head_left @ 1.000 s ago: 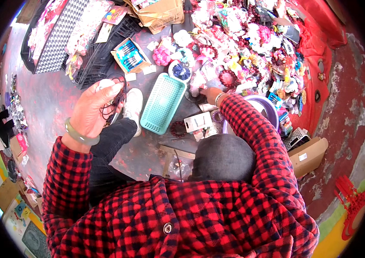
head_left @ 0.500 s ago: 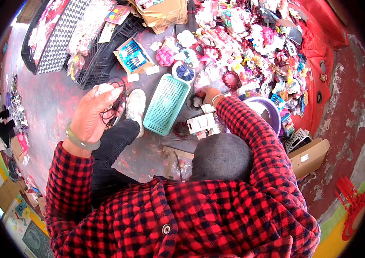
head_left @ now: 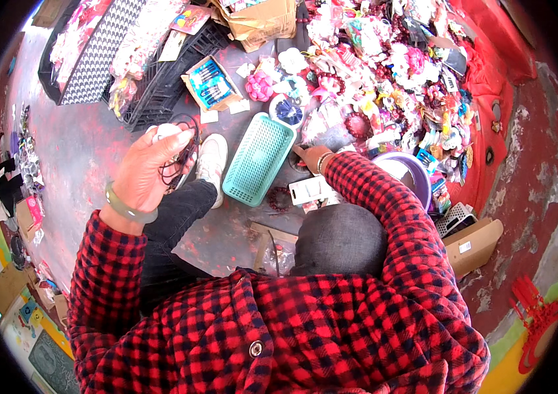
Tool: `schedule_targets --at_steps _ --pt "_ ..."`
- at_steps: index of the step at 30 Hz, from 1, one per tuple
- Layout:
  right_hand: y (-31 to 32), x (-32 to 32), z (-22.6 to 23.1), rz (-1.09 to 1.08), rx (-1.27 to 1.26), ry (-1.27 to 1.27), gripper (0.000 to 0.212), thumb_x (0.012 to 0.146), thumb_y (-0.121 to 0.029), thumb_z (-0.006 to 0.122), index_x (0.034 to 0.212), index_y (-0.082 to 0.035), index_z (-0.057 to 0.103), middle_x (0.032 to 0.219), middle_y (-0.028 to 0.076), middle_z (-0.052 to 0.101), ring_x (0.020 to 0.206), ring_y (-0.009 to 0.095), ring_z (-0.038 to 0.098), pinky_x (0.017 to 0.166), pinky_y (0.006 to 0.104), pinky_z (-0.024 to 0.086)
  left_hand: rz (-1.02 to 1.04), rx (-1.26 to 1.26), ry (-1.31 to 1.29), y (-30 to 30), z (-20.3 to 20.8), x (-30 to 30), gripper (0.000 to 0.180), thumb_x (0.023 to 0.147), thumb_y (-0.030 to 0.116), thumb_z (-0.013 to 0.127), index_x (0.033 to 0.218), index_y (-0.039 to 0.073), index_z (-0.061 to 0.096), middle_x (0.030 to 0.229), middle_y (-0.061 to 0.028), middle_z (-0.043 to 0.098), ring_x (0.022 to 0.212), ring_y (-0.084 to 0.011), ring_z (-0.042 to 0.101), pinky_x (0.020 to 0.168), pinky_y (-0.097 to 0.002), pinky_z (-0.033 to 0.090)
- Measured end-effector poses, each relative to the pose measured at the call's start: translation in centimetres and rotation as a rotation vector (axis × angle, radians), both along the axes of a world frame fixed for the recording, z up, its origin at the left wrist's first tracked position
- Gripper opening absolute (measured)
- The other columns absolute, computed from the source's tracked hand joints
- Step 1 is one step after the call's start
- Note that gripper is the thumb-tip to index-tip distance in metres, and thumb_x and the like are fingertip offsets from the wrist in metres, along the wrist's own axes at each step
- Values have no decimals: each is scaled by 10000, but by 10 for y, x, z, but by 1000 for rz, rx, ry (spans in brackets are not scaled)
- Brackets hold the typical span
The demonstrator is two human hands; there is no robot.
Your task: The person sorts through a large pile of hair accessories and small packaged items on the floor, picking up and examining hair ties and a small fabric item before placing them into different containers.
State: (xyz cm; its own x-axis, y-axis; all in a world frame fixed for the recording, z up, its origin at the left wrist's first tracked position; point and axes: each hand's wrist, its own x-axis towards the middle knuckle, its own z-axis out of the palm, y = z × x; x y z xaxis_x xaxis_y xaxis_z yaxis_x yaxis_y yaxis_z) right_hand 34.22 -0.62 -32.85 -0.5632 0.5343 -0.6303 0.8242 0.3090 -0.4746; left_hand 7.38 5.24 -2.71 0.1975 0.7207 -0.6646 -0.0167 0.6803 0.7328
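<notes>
My left hand point(head_left: 144, 167) is raised at the left, its fingers closed around a bunch of thin black cord loops point(head_left: 184, 148). A small white round piece point(head_left: 164, 132) shows by the thumb. At the right, my right hand point(head_left: 312, 158) is down by the floor, between a mint-green plastic basket point(head_left: 259, 157) and a large pile of hair accessories point(head_left: 384, 85). Its fingers are bent together over a dark round thing point(head_left: 297, 164), mostly covered by the hand; what they grip cannot be made out. White cards point(head_left: 310, 189) lie just below this hand.
A purple-rimmed tub point(head_left: 417, 177) stands right of my right forearm. Beyond the basket are an opened box of blue-carded items point(head_left: 212, 85), a black crate point(head_left: 154, 92) and a brown carton point(head_left: 259, 23). My shoe point(head_left: 212, 164) is left of the basket.
My right hand has shifted slightly left and down, covering more of the dark round thing. My left hand keeps holding the black loops. The whole view has shifted slightly.
</notes>
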Motion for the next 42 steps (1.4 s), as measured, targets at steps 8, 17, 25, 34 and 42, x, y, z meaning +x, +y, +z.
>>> schedule_targets --at_steps 8,17,25,34,42 --pt "-8 4 -25 -38 32 -203 235 830 -145 432 1023 -91 556 947 125 614 875 305 599 703 412 467 26 -2 -10 1 -4 0 208 845 140 528 980 -18 524 770 -65 567 628 -111 530 551 -201 439" --pt "2 34 20 -113 119 -197 224 754 -188 579 947 -82 617 916 135 625 878 278 602 729 393 480 35 -4 -40 -3 17 21 194 840 137 541 985 10 521 804 -58 569 620 -113 535 546 -198 438" --pt "0 71 22 -540 145 -92 124 709 -212 617 810 -231 686 857 64 640 806 245 608 720 355 480 -63 38 -88 -5 13 30 173 842 134 550 970 18 530 732 -33 565 568 -68 516 522 -214 456" --pt "33 95 -35 -1356 -171 589 213 809 -74 539 1017 -37 570 788 51 626 677 133 603 558 250 501 -47 22 -63 -6 13 30 181 844 116 539 981 -2 516 764 -55 562 597 -96 522 530 -182 417" --pt "35 63 -15 -91 166 -60 307 839 -303 463 953 -66 622 889 163 624 806 310 614 748 370 488 -21 18 -40 -6 14 20 174 847 104 532 982 -4 514 772 -61 563 605 -103 523 505 -173 392"
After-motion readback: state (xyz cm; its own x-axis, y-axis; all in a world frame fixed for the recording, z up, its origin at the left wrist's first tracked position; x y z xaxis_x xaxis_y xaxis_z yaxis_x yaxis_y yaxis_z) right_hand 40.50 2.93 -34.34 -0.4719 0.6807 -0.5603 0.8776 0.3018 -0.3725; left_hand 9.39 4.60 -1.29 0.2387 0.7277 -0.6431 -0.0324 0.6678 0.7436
